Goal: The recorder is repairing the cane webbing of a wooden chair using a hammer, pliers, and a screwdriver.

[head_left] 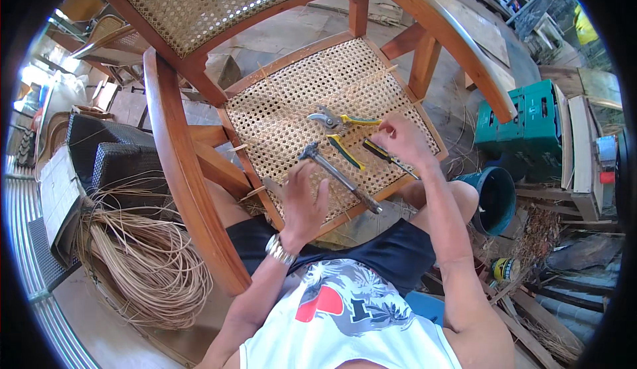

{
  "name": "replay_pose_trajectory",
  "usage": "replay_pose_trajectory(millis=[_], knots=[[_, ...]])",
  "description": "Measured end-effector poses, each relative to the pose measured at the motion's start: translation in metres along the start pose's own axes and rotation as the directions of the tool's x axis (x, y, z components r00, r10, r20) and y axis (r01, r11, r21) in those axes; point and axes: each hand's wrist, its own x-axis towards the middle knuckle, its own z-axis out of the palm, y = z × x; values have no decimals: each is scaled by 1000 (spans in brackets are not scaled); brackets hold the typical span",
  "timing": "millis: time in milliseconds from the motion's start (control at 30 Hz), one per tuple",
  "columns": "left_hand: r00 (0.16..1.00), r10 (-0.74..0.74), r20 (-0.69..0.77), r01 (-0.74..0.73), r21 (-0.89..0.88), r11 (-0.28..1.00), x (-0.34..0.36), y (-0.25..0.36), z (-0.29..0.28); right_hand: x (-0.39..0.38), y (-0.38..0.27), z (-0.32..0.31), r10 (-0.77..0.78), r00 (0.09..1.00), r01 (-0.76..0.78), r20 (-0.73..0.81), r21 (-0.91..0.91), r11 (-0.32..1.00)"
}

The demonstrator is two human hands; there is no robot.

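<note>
A wooden armchair with a woven cane seat stands before me, thin pegs sticking out along its edges. My left hand hovers over the near left part of the seat, fingers stretched and thumb apart, holding nothing. Beside it lies a hammer, its handle pointing toward me. Pruning shears with yellow-and-green handles rest spread on the cane. My right hand is at the seat's right side with fingers curled together; what they pinch, if anything, is hidden. Just under it lies a yellow-and-black screwdriver.
The wooden armrests flank the seat. A bundle of rattan strands lies at left, near dark woven furniture. Green crates, a dark green bucket and a small yellow can stand at right among wood scraps.
</note>
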Motion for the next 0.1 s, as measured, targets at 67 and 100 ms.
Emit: replay_pose_trajectory(millis=[67,100], knots=[[998,34,-48,-34,0,999,18,8,30,-6,11,10,-8,997,16,77,-113,993],[994,65,-86,-66,-6,998,27,14,44,-10,15,15,7,988,28,154,-227,973]])
